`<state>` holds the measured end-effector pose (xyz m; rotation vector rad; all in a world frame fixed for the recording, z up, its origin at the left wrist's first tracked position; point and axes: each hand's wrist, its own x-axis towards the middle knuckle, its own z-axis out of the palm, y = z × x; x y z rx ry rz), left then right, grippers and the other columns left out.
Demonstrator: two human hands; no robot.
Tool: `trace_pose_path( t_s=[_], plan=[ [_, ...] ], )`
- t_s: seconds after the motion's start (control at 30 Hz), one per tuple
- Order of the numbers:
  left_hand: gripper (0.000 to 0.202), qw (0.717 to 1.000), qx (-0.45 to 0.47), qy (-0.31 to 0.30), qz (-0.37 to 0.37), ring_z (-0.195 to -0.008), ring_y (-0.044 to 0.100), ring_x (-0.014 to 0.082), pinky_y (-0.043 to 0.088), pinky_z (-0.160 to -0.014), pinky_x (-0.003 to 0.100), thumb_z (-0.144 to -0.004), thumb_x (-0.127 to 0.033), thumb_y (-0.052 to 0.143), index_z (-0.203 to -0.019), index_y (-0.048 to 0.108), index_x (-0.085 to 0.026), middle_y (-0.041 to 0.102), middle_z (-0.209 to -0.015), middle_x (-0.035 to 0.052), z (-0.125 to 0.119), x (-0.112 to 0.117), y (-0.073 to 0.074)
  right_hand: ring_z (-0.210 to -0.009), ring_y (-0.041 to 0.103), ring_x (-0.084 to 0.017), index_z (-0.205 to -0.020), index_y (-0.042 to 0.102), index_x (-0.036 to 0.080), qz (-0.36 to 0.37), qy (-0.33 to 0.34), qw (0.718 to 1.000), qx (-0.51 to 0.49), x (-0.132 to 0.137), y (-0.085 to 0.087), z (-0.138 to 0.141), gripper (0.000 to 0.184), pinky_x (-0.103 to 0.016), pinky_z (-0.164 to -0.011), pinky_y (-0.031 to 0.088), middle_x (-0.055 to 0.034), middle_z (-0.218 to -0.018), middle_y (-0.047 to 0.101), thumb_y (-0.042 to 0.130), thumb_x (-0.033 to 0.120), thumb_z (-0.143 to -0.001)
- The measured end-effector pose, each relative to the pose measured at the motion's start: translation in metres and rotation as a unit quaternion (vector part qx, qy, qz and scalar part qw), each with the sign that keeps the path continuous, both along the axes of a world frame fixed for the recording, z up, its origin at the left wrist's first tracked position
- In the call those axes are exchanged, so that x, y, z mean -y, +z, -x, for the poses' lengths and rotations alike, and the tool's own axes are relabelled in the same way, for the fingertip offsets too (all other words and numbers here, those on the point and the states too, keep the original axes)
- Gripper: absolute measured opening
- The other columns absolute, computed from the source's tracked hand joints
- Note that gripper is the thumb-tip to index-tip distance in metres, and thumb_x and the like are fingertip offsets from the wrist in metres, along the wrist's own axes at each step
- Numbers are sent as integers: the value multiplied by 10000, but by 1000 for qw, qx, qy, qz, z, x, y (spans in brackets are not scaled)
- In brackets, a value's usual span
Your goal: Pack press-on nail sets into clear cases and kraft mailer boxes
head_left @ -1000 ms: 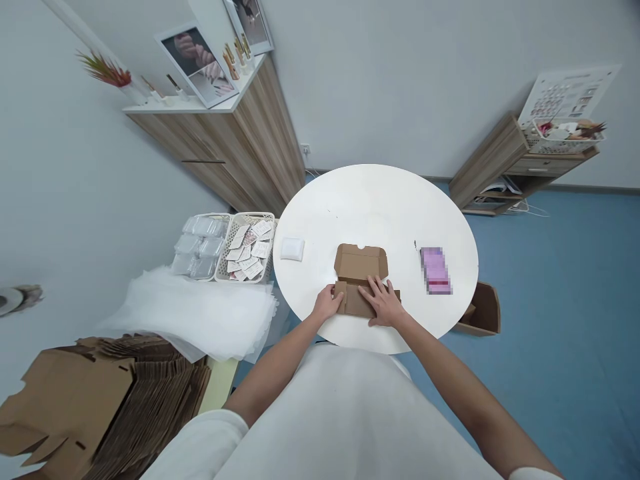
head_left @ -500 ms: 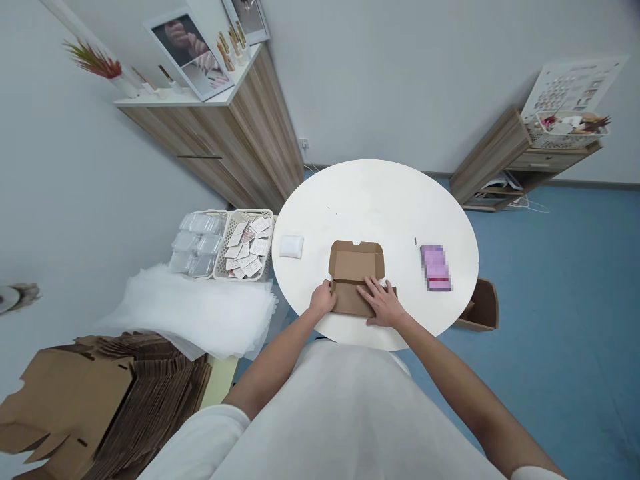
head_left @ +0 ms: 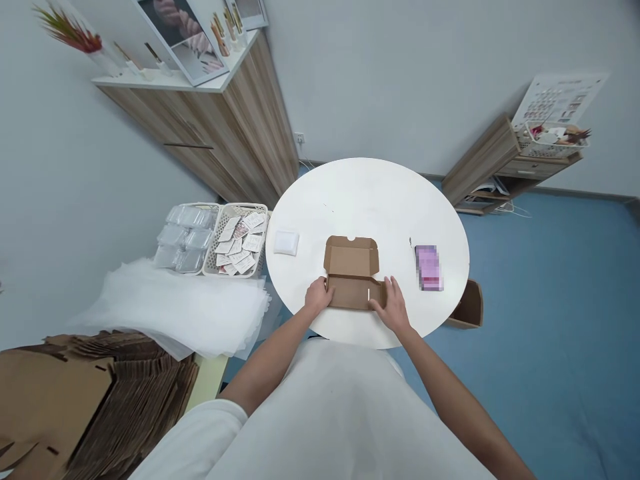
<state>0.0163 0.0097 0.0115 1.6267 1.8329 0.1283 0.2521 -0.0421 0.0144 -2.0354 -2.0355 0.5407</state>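
Observation:
A brown cardboard mailer box (head_left: 346, 293) lies on the white round table (head_left: 370, 193) in front of me, its lid folded back away from me. My left hand (head_left: 318, 295) is closed round the box's left side wall, thumb toward the inside. At the other end, my right hand (head_left: 394, 307) holds the right side wall, with its thumb inside the box and its fingers along the outer face. A small white slot shows in the box floor near that thumb.
A white packet (head_left: 287, 243) and a blurred-out purple item (head_left: 429, 268) lie on the table. To the left are baskets of cards (head_left: 240, 247) and clear packs (head_left: 185, 237), white sheets (head_left: 185, 303) and stacked flat cardboard (head_left: 135, 393). An open carton (head_left: 467, 307) stands right.
My right hand has moved from pressing on the box floor to its right end, where the side wall now stands up. The left hand stays at the left wall. The view has shifted slightly.

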Motion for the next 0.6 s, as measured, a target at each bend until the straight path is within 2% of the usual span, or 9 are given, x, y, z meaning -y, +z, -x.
trace_pose_path(
  t_s=[0.1,0.2,0.3,0.37,0.5,0.6],
  plan=[
    [664,998,53,2,-26,-1022,482,253,385,-790,328,-721,-488,512,-1240,298,-134,491,-1118,137,4,7,2,-1158,402,-256,-1364,-30,123,79,-129,986,-73,10,-11,-16,699,-383,-883,383,-146,-1345,303,253,450,-814],
    [998,991,115,-49,-39,-1128,393,276,372,-851,342,-603,-534,619,-1345,65,-163,339,-1275,152,10,14,5,-997,534,-236,-1351,142,138,154,-170,955,-187,14,-16,-22,638,-357,-789,447,-133,-1222,467,291,424,-801],
    [1171,983,154,-92,-45,-1164,349,299,367,-874,369,-520,-512,691,-1353,-64,-186,259,-1323,154,11,19,5,-942,557,-224,-1260,343,190,164,-173,928,-288,10,-15,-17,545,-358,-751,461,-92,-1139,538,391,387,-755],
    [1225,981,165,-91,-43,-1155,359,303,372,-868,378,-512,-498,705,-1341,-141,-189,250,-1329,161,9,19,4,-893,569,-201,-1209,401,200,161,-174,923,-303,6,-11,-10,495,-345,-741,463,-74,-1092,561,404,364,-741],
    [1288,978,185,-86,-37,-1115,403,292,382,-851,362,-489,-483,729,-1323,-207,-185,269,-1330,169,0,17,1,-798,575,-182,-1194,415,188,144,-137,946,-254,1,-4,0,523,-337,-732,458,-63,-1010,574,445,394,-714],
    [1292,978,196,-63,-41,-1075,440,277,393,-831,351,-480,-469,739,-1327,-193,-182,287,-1326,166,-5,17,-1,-875,559,-202,-1233,371,188,131,-92,963,-219,1,2,2,628,-326,-741,453,-92,-1112,526,508,444,-676]
  ],
)
